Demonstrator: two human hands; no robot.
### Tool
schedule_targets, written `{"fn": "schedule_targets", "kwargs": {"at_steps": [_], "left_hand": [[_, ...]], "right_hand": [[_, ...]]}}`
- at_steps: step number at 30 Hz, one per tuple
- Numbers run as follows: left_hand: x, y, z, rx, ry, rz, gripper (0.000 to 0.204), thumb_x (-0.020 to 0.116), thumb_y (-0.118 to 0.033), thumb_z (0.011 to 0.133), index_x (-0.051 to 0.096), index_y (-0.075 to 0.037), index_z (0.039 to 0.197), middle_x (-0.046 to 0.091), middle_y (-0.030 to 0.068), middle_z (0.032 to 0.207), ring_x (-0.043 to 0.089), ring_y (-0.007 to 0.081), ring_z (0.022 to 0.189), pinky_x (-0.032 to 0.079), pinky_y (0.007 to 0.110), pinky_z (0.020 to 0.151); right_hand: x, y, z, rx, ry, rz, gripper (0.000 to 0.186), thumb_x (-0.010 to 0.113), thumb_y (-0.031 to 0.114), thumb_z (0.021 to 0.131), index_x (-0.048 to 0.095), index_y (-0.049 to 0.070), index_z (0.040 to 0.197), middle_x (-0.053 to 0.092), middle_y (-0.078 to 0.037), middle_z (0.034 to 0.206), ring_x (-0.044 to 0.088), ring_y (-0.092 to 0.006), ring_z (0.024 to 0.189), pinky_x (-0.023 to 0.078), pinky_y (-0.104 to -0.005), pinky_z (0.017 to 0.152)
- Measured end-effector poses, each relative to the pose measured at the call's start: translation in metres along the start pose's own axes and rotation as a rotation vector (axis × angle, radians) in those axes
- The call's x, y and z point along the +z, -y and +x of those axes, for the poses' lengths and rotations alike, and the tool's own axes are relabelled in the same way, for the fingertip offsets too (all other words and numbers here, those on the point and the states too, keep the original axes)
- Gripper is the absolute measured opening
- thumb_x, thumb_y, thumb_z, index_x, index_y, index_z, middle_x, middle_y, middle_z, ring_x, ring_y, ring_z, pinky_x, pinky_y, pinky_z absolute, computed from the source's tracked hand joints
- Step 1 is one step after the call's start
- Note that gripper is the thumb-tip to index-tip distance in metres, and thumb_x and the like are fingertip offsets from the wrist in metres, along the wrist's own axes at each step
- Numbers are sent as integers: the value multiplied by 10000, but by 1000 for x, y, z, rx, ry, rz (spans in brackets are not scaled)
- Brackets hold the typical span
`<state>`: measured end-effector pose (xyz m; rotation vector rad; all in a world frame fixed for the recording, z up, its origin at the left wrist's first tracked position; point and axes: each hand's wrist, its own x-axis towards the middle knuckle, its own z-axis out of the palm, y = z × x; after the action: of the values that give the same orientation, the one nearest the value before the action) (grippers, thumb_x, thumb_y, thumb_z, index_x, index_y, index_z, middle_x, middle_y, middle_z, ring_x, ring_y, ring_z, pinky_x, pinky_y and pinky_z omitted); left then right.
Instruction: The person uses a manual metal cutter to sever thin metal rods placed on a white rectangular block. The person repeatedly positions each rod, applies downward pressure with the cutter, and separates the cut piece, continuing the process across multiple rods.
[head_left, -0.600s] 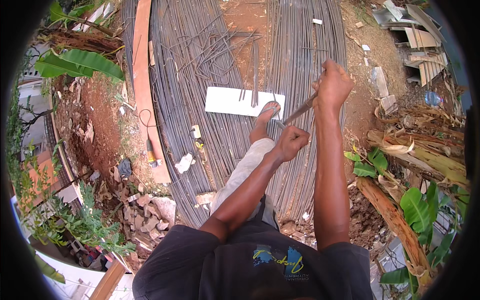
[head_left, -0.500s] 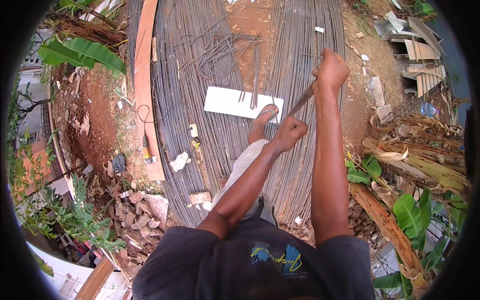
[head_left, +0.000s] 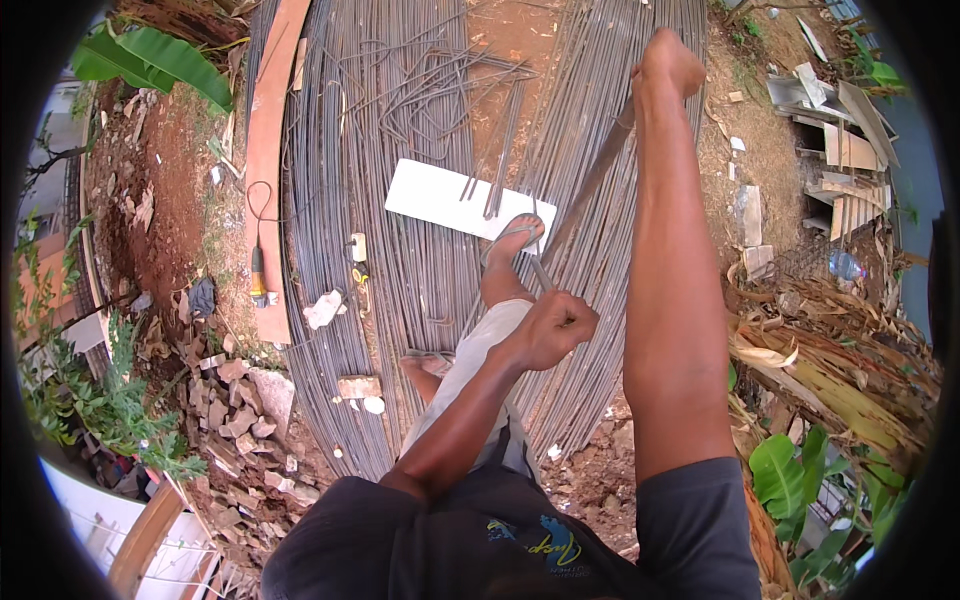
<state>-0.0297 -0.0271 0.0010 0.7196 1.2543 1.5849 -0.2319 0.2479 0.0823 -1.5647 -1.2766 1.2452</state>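
Observation:
My right hand (head_left: 668, 66) is raised far ahead at the right, fingers closed around the upper end of a long dark metal bar (head_left: 600, 165). The bar slants down left toward the edge of a white board (head_left: 425, 195). Nearer my body, my left hand (head_left: 558, 328) makes a fist around a thin grey metal rod (head_left: 540, 274), which shows just above it. Whether rod and bar join near the board is unclear. My sandalled foot (head_left: 518, 235) rests on the board's right end. Short steel rods (head_left: 496, 190) lie across its upper edge.
Long steel rods (head_left: 330, 200) cover the ground, with bent pieces (head_left: 430, 90) on top. At the left lie a plank (head_left: 264, 130) and a yellow-black corded tool (head_left: 258, 280). Broken bricks (head_left: 232, 400) are heaped lower left; dry plant stalks (head_left: 850, 345) lie right.
My right hand has pushed farther ahead and up with the bar's end. My left hand has come back toward my body and slightly left. The view has shifted a little.

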Motion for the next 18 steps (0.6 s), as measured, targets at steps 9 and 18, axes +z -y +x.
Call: {"fn": "schedule_targets", "kwargs": {"at_steps": [9,18], "left_hand": [[-12,-19,26,25,49,29,206,620,-109,746,484,11,649,493,124,635,513,319,667,403,435,743],[26,129,-71,129,-169,26,219,602,-81,801,469,23,661,437,101,643,462,247,650,382,390,701]], "right_hand": [[162,-59,179,-136,43,-346,598,685,399,816,737,-88,1159,726,-268,1250,716,-345,1178,561,-433,946],[-295,-38,-44,148,465,75,362,714,155,947,490,148,661,331,55,475,303,-77,413,330,-270,452]]}}
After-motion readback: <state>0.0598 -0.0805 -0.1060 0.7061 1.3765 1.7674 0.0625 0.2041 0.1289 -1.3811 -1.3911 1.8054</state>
